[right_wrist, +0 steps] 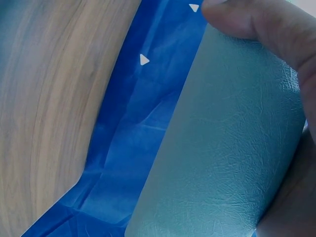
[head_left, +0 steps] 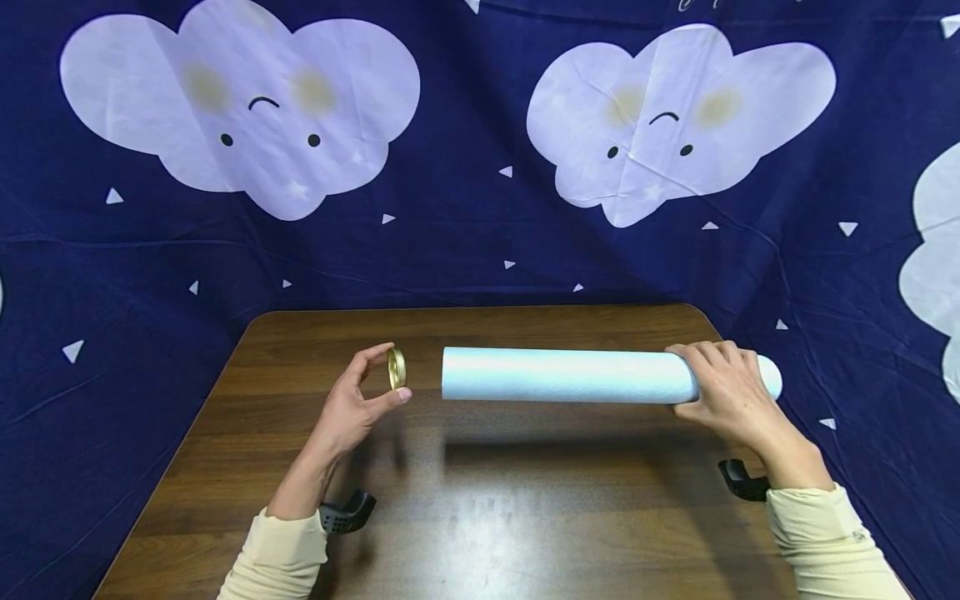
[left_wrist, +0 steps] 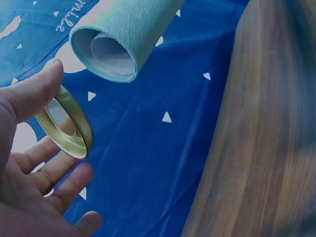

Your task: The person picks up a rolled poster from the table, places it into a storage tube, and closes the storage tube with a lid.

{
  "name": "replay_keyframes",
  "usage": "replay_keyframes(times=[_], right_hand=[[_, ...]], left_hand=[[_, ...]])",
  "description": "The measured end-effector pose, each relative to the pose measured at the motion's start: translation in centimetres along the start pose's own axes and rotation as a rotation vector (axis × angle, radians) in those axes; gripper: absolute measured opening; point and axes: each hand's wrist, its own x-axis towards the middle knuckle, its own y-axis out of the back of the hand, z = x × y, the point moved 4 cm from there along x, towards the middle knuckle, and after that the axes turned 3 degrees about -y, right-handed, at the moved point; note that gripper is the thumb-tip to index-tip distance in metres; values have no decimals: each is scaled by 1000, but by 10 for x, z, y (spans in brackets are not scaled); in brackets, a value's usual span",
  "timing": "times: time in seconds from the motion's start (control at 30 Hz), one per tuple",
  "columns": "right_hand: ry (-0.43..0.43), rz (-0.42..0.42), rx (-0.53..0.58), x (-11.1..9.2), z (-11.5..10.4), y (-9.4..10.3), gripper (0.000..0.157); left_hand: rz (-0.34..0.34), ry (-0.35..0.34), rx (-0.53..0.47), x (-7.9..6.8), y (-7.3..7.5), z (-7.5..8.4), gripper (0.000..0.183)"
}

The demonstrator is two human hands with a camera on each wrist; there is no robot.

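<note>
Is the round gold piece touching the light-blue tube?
No, the left hand pinches the round gold piece with a visible gap between it and the light-blue tube.

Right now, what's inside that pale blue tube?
The left wrist view shows a pale rolled sheet, perhaps paper, just inside the tube. How far it runs, and anything deeper, is hidden by the tube itself.

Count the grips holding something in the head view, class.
2: the left grip, pinching a round gold piece, and, further right, the right grip, holding a pale blue tube near its right end.
</note>
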Motion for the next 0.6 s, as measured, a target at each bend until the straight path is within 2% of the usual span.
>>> replay_keyframes(times=[0.6], right_hand=[[11,14,11,1,-1,4,74]], left_hand=[[-74,-66,-119,1,-19,17,65]])
